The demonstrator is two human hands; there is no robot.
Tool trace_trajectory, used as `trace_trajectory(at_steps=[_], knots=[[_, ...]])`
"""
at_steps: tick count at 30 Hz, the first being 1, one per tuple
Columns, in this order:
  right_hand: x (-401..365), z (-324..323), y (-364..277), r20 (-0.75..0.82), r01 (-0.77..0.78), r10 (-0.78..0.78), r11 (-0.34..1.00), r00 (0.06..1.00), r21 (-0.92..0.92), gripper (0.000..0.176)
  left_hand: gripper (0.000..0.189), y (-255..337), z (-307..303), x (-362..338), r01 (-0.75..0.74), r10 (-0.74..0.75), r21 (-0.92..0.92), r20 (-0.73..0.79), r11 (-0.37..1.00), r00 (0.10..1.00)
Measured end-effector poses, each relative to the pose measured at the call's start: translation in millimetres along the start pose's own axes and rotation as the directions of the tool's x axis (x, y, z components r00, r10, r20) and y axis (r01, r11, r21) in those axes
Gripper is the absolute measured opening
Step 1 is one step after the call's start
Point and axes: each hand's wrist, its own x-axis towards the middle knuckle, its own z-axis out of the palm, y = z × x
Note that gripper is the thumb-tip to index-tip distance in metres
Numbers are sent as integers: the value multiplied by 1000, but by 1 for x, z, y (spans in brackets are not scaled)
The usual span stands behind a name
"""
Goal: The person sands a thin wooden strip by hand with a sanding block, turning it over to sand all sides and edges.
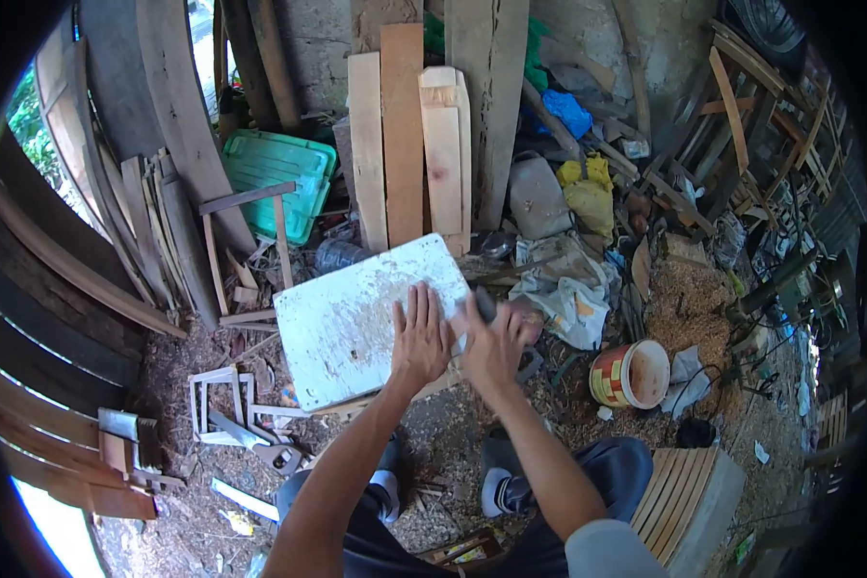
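Observation:
A white, scuffed rectangular board [342, 313] lies slanted in front of me, its paint worn and spotted. My left hand [422, 337] rests flat on its right part, fingers stretched out and nothing gripped. Just beside it, at the board's right edge, my right hand [494, 352] is closed and slightly blurred. A dark, rounded piece [486, 304] sticks up at its fingers; its kind I cannot make out. Below the board's near edge, a strip of bare wood [443, 379] shows.
Planks [402, 135] lean against the back wall beside a green plastic lid [279, 178]. A handsaw [260, 445] and small wooden frames [223, 400] lie at left. A paint bucket [607, 378] and slatted bench [676, 496] stand at right. Wood shavings [684, 308] cover the ground.

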Motion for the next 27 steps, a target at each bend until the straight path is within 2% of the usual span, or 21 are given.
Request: trace_trajectory(at_steps=[3,4,7,10,11,12,14,16,18,22,24,25,26,27], knots=[[33,8,1,63,-156,158,987,985,-29,48,64,-1,-1,2,-6,6,-22,-12,1000,1000],[27,5,-1,66,-153,155,988,986,-31,48,64,-2,0,1,-3,2,-24,-12,1000,1000],[-15,-4,-9,7,12,-11,999,1000,-49,48,64,0,1,4,-7,6,-14,-46,1000,999],[-14,-5,2,15,52,-52,998,999,30,49,64,-1,-2,4,5,-5,2,-29,1000,1000],[1,2,6,-25,65,-66,997,998,-34,46,64,-2,0,5,3,-3,-8,-32,1000,999],[16,7,8,-9,55,-55,998,998,-28,46,64,0,0,2,-3,3,-19,-25,1000,1000],[46,15,10,121,-134,133,991,984,2,44,64,0,-3,0,5,-6,-33,-5,999,1000],[25,8,1,73,-108,111,993,991,-39,43,64,1,-2,2,-6,6,-22,-23,1000,1000],[-11,2,-7,-30,35,-37,997,999,-74,48,64,1,-2,2,-7,6,-38,-30,999,1000],[2,3,-4,-20,27,-27,1000,999,13,49,64,0,-5,6,3,-3,1,-33,1000,999],[42,8,1,78,-46,52,996,996,-71,42,63,2,-4,1,-3,3,5,-12,1000,1000],[46,12,2,94,-53,58,997,994,-53,41,63,2,-3,1,-2,2,5,-12,1000,1000],[37,10,0,94,-53,58,997,994,-52,41,63,2,-3,1,-2,2,6,-11,1000,1000],[18,5,-3,28,-5,6,998,1000,-59,43,63,2,-1,0,-2,2,4,-17,1000,1000]])
